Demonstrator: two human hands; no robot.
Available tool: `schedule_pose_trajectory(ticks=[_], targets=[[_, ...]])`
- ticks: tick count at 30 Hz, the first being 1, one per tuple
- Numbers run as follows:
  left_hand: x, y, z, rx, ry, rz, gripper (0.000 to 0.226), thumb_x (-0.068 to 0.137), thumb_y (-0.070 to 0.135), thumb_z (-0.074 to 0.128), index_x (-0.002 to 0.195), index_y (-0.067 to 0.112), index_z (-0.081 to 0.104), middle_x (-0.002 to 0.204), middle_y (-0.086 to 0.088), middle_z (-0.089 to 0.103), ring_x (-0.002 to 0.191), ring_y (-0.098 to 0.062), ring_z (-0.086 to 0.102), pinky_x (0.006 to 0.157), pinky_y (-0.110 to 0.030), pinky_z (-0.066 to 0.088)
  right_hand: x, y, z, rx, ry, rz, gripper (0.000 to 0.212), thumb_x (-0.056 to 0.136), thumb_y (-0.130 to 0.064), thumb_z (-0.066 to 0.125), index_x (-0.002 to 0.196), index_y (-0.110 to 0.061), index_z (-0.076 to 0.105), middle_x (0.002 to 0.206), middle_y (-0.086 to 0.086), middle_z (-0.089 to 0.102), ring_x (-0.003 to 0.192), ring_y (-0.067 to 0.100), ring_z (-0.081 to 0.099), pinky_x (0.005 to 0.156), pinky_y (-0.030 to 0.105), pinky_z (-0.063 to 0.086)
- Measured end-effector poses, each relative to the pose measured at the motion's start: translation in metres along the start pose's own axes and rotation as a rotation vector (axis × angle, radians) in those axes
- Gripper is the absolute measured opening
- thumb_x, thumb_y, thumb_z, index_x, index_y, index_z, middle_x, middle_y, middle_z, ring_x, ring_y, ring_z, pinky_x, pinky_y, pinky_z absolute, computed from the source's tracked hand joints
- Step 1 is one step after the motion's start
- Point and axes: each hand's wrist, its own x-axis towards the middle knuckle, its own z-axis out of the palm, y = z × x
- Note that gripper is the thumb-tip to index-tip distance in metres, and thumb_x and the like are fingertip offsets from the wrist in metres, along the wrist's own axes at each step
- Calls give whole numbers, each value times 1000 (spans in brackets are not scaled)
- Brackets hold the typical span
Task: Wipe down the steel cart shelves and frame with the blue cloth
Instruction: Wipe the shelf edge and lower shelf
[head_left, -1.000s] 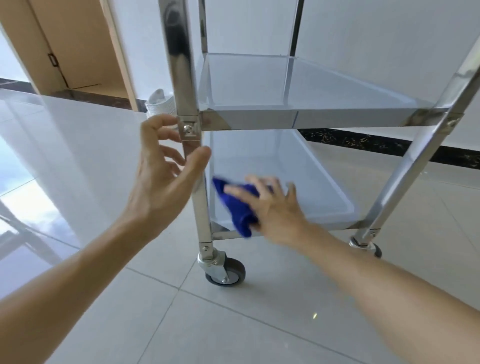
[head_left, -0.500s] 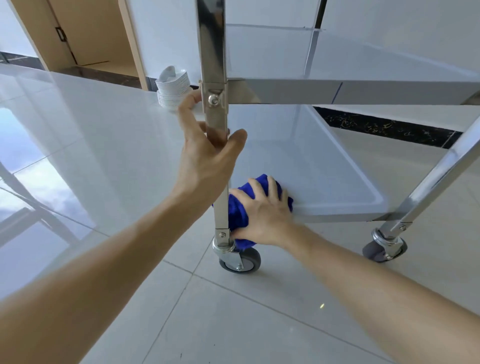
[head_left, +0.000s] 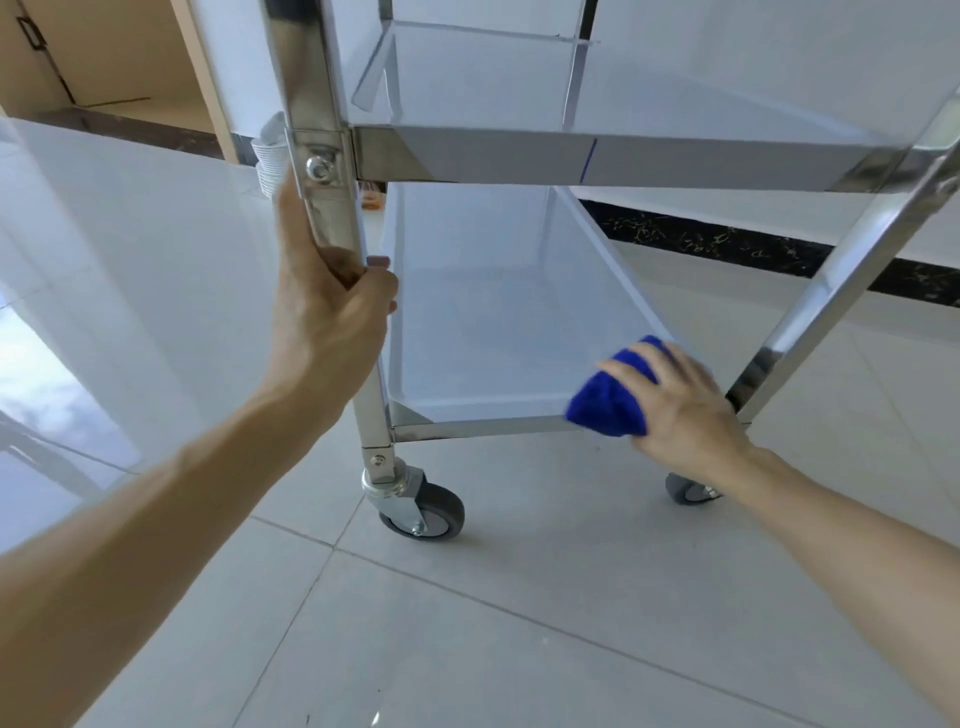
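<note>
A shiny steel cart (head_left: 597, 156) stands on pale glossy floor tiles (head_left: 467, 623). The left hand (head_left: 327, 312) grasps its near-left upright post (head_left: 332, 218). The right hand (head_left: 680, 405) presses a crumpled blue cloth (head_left: 605, 408) onto the bottom shelf's (head_left: 493, 338) near-right edge.

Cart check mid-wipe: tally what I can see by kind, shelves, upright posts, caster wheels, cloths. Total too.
Shelves: 2, middle shelf and bottom shelf
Near upright posts: 2, left post and right post
Caster wheels: 2, left wheel and right wheel
Blue cloth: 1
Total: 7
</note>
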Motion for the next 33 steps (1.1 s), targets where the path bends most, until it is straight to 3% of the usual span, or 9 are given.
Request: schedule_pose_trajectory(ticks=[3, 5, 10, 14, 19, 22, 27, 30, 33], targets=[[-1, -1, 0, 9, 6, -12, 76, 76, 1, 52, 138, 39, 32, 83, -15, 51, 81, -6, 57, 73, -62, 56, -2, 7, 0, -71, -14, 58, 86, 70, -23, 81, 146, -22, 42, 148, 12, 38, 133, 43, 32, 109, 57, 33], [1, -2, -1, 7, 11, -22, 76, 76, 2, 53, 138, 38, 31, 84, -17, 49, 79, 5, 54, 73, -62, 56, 4, -17, -2, -83, 11, 40, 81, 72, -26, 77, 145, -23, 43, 148, 11, 39, 132, 44, 32, 109, 55, 31], [3, -6, -7, -22, -38, 15, 74, 78, 0, 52, 143, 27, 28, 82, 33, 59, 109, -3, 63, 81, -52, 59, 28, -142, -5, 52, 63, -211, 75, 77, -24, 70, 144, -28, 37, 152, 10, 31, 138, 47, 23, 114, 54, 22], [1, -5, -8, -25, -44, 29, 69, 80, -1, 51, 141, 24, 31, 85, 42, 59, 113, -10, 63, 81, -51, 60, 42, -207, -7, 41, 19, -343, 84, 76, -17, 74, 146, -27, 27, 157, 13, 19, 144, 49, 10, 116, 62, 18], [3, -3, -11, 0, -42, 28, 67, 80, -4, 51, 138, 26, 35, 86, 39, 59, 111, -11, 64, 78, -47, 61, 39, -146, -5, 36, 78, -365, 92, 76, -18, 76, 151, -32, 26, 160, 7, 20, 147, 39, 15, 119, 51, 23], [4, -5, -14, -5, -47, 34, 68, 78, -2, 53, 138, 27, 35, 88, 38, 59, 112, -11, 64, 78, -46, 61, 27, -88, 0, -7, 24, -223, 91, 77, -17, 73, 153, -31, 25, 161, 7, 17, 148, 36, 14, 119, 48, 22], [2, -5, -11, -27, -64, 56, 67, 78, -2, 52, 133, 32, 36, 117, 25, 58, 112, -13, 63, 79, -47, 60, 1, -5, -4, -32, -113, 33, 96, 80, -3, 70, 154, -30, 14, 160, 5, 7, 149, 37, 7, 117, 47, 29], [3, -5, -14, -18, -75, 95, 63, 76, 2, 54, 123, 41, 39, 130, 15, 55, 111, -14, 65, 80, -49, 60, -12, 5, -9, 21, -104, 17, 94, 80, 9, 63, 153, -29, 18, 159, 3, 10, 148, 34, 9, 114, 44, 36], [7, -7, -22, 58, -73, 102, 62, 76, 11, 60, 116, 55, 39, 128, 16, 56, 108, -15, 66, 77, -50, 59, -26, 9, -15, 129, -54, -86, 88, 79, 18, 54, 151, -27, 31, 158, 0, 18, 148, 27, 14, 109, 41, 41]])
